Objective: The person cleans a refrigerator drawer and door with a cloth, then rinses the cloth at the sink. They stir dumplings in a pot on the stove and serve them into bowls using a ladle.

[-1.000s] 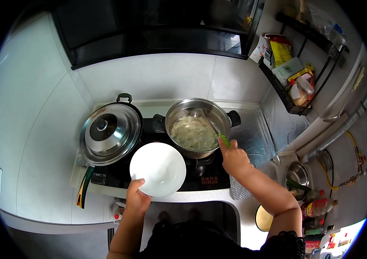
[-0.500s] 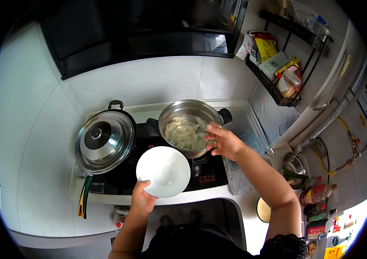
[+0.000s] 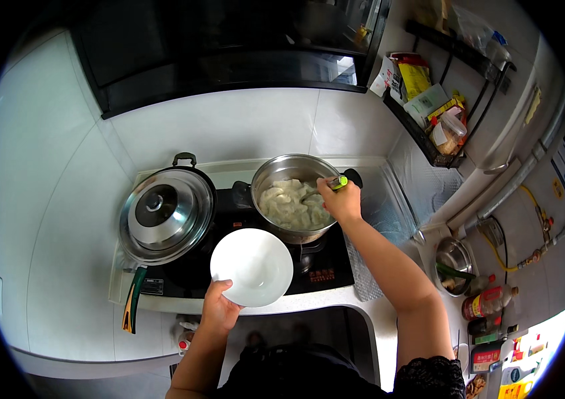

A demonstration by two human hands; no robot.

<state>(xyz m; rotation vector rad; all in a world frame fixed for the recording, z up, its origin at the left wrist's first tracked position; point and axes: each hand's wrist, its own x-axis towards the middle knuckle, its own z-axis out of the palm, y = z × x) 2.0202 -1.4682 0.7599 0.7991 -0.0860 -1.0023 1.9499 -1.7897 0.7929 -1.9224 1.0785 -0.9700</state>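
Head view: my left grip (image 3: 221, 308) pinches bowl (image 3: 253, 266) at near rim, above front edge of surface (image 3: 382, 326); right grip (image 3: 341, 202) clasps green handle (image 3: 339, 182) over pot (image 3: 273, 171). One-sided hold could let bowl tip.

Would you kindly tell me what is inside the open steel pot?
Pale, dumpling-like pieces lie in the steel pot, and a green-handled utensil reaches in. They cover its bottom, and the right hand hides part of its right side.

Site: kitchen. Evidence: black cooktop (image 3: 188, 278) just beyond left hand (image 3: 221, 307); steel pot (image 3: 296, 235) under right hand (image 3: 342, 201); lidded pan (image 3: 186, 223) beyond-left of left hand; range hood (image 3: 229, 70) beyond both; food-packet rack (image 3: 429, 146) beyond-right.
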